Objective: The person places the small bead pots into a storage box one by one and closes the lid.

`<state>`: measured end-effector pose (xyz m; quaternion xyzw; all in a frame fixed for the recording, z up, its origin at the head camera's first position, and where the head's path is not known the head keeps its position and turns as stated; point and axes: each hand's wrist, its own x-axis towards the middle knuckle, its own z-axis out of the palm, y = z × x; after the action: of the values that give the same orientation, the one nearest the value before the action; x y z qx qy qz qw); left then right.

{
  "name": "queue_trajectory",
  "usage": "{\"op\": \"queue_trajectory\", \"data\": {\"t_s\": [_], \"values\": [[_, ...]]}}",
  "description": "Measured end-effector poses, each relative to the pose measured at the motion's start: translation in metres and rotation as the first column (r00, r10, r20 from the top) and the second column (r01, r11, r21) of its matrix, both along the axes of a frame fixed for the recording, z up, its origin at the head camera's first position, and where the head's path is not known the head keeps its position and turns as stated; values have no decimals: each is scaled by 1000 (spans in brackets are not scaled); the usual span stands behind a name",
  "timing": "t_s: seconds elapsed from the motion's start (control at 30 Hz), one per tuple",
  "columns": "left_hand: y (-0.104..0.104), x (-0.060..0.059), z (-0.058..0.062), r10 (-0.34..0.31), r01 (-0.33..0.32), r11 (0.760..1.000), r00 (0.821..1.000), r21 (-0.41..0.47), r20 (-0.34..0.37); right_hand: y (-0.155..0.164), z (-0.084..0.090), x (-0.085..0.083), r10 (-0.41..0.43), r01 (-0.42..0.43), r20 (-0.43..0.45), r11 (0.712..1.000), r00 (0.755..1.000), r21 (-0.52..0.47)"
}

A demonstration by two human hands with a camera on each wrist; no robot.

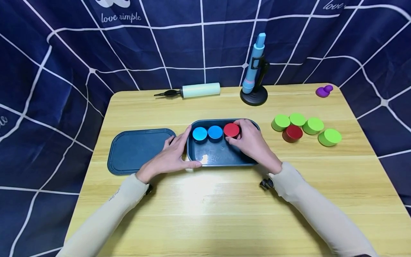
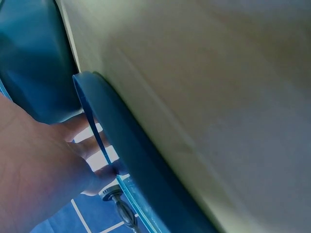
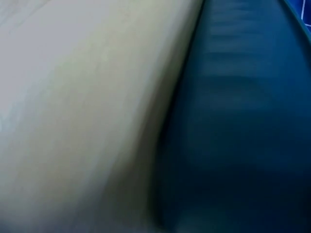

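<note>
A dark blue tray [image 1: 221, 160] lies at the table's middle with two blue discs [image 1: 199, 134] [image 1: 215, 132] and a red disc [image 1: 231, 129] in a row along its far side. My right hand [image 1: 240, 136] reaches into the tray and grips the red disc, fingers curled round it. My left hand [image 1: 179, 150] rests against the tray's left end, fingers straight along the wall and thumb along the front rim. The left wrist view shows that hand [image 2: 43, 170] beside the tray rim [image 2: 121, 145]. The right wrist view is a blur of tray wall [image 3: 243, 121] and tabletop.
The tray's lid [image 1: 138, 150] lies flat to the left. At the right sit several green discs [image 1: 313, 125] and another red disc [image 1: 292, 133]. Along the back are a hand pump [image 1: 196, 90], a blue tool in a black stand [image 1: 254, 80] and a purple piece [image 1: 323, 91].
</note>
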<state>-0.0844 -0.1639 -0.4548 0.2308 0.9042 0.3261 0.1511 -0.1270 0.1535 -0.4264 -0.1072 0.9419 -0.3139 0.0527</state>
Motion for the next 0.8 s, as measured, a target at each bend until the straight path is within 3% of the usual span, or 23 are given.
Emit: {"op": "queue_trajectory", "data": {"t_s": [0.3,0.8], "values": [[0,0,-2,0,0,1000,1000,-2,-3,-5,-7,0,-17,15,26,998,1000,54],[0,0,-2,0,0,1000,1000,3,-11,-8,-9,-1,-27,24,48,998,998,59]]}}
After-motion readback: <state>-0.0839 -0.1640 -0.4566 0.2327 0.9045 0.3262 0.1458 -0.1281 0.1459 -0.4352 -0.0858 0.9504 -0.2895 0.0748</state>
